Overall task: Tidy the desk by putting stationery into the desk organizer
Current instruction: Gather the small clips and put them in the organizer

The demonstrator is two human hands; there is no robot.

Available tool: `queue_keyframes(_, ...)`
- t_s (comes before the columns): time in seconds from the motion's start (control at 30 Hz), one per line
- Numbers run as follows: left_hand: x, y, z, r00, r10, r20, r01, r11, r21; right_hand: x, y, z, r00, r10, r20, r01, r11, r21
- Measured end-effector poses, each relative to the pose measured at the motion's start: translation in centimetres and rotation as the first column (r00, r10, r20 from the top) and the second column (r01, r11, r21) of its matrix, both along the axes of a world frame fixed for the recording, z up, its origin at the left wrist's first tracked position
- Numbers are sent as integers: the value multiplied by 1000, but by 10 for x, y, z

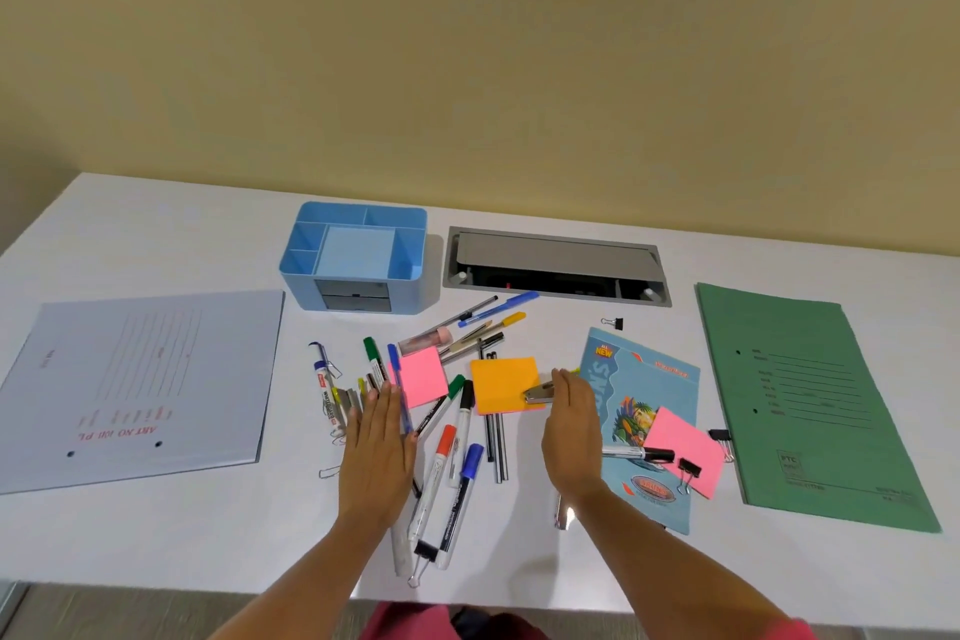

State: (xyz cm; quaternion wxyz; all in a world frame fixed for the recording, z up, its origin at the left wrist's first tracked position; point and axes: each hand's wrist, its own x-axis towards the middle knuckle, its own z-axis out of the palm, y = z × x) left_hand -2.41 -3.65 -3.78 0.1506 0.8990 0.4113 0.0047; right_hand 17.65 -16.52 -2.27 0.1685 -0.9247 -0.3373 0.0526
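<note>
A light blue desk organizer (358, 255) with several compartments stands at the back of the white desk (156, 234). In front of it lie scattered markers (457, 437), pens (498, 308), a pink sticky pad (423, 374) and an orange sticky pad (501, 382). A small metal stapler (537, 392) lies on the orange pad. My left hand (376, 457) hovers flat with straight fingers over the markers and pens. My right hand (574, 431) is held edge-on with straight fingers, beside the orange pad and just right of the stapler. Neither hand holds anything.
A pale blue folder (140, 379) lies at the left, a green folder (810, 405) at the right. A blue notebook (644, 411) carries a pink note, a marker and binder clips (688, 470). A grey cable tray (556, 265) is set into the desk behind.
</note>
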Motion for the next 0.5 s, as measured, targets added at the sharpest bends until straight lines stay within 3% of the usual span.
queue_keyframes(0.13,9,-2,7,997,44,59,-43,999,-30,13,1,-4,993,121,7,-119,987,-106)
queue_keyframes(0.5,35,6,26,993,94,76,-92,995,-29,32,13,9,954,277,118,-267,959,-94)
